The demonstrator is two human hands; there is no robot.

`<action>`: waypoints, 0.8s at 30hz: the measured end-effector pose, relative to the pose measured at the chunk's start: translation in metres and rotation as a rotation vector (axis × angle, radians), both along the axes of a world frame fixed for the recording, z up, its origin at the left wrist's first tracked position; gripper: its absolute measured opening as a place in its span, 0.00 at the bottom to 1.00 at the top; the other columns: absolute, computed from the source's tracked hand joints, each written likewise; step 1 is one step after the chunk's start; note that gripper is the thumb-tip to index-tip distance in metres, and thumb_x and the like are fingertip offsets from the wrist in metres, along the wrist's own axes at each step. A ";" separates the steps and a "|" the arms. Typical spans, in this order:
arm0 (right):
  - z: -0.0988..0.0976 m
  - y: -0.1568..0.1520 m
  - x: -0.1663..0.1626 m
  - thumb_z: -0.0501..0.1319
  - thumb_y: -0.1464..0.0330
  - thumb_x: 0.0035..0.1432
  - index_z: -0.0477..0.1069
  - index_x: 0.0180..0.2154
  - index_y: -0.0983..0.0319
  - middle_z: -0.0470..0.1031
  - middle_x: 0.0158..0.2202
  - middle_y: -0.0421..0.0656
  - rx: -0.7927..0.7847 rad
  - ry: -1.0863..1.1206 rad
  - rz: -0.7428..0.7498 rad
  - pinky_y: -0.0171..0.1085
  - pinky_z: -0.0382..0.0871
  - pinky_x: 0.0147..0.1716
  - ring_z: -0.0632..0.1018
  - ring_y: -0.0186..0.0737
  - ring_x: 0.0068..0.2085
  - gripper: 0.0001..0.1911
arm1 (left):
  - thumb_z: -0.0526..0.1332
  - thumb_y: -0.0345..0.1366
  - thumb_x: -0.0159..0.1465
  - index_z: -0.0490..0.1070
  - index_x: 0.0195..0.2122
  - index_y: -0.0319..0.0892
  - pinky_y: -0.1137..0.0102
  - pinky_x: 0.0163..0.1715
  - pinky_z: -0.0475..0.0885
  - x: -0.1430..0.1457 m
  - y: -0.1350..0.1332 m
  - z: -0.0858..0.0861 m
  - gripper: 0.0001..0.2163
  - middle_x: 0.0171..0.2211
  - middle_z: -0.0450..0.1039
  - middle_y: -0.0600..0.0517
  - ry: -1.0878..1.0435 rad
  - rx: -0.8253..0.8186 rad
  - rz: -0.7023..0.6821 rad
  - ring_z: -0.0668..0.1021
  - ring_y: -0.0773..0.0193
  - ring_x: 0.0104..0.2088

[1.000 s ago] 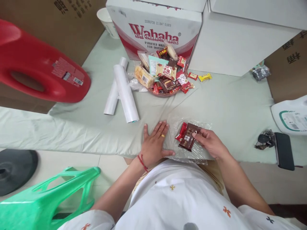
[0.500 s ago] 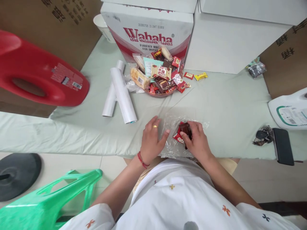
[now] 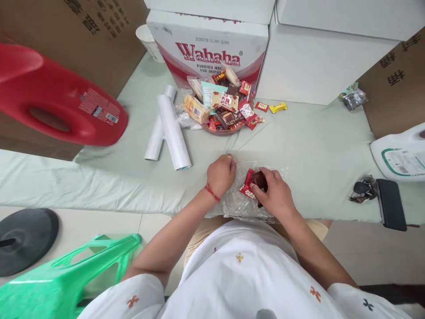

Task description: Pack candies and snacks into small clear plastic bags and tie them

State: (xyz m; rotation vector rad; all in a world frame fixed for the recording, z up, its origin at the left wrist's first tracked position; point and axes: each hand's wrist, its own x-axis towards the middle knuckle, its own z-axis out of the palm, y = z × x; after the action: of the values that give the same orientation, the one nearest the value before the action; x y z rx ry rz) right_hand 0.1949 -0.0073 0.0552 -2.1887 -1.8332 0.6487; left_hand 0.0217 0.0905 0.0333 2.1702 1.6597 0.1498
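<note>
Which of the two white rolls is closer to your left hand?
The thicker white roll, its teal-rimmed end pointing toward the left hand; the thinner roll lies beyond it.

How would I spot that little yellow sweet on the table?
Find the white and red Wahaha box at the back. Right of the heaped snack dish before it lie two loose sweets; the yellow sweet is the outer one, beside a red sweet.

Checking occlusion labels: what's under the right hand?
Right hand covers most of a brown pack; a red pack shows beside it, both at a clear bag. In or on the bag: can't tell.
</note>
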 end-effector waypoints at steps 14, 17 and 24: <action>0.038 0.022 -0.007 0.64 0.65 0.59 0.77 0.45 0.58 0.75 0.45 0.48 -0.267 -0.157 0.619 0.38 0.62 0.30 0.77 0.42 0.33 0.12 | 0.46 0.41 0.76 0.69 0.52 0.39 0.65 0.37 0.70 -0.004 -0.007 0.004 0.16 0.38 0.82 0.42 0.080 -0.085 0.071 0.84 0.50 0.41; 0.038 0.015 -0.003 0.64 0.66 0.58 0.77 0.46 0.58 0.75 0.47 0.49 -0.275 -0.150 0.639 0.38 0.62 0.30 0.77 0.41 0.32 0.13 | 0.46 0.40 0.76 0.70 0.52 0.39 0.65 0.38 0.70 -0.002 -0.006 0.004 0.16 0.38 0.82 0.41 0.085 -0.086 0.076 0.84 0.50 0.41; 0.037 0.012 0.010 0.63 0.60 0.63 0.71 0.61 0.56 0.75 0.47 0.47 -0.180 0.106 0.346 0.38 0.68 0.41 0.78 0.42 0.41 0.25 | 0.46 0.41 0.76 0.70 0.54 0.38 0.64 0.38 0.70 -0.002 -0.007 0.004 0.17 0.38 0.82 0.41 0.095 -0.095 0.070 0.84 0.48 0.42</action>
State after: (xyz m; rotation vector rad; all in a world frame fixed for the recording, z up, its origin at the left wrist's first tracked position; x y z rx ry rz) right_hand 0.2048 0.0052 0.0919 -1.9054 -2.1921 1.0120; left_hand 0.0198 0.0837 0.0376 2.0796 1.7582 -0.0132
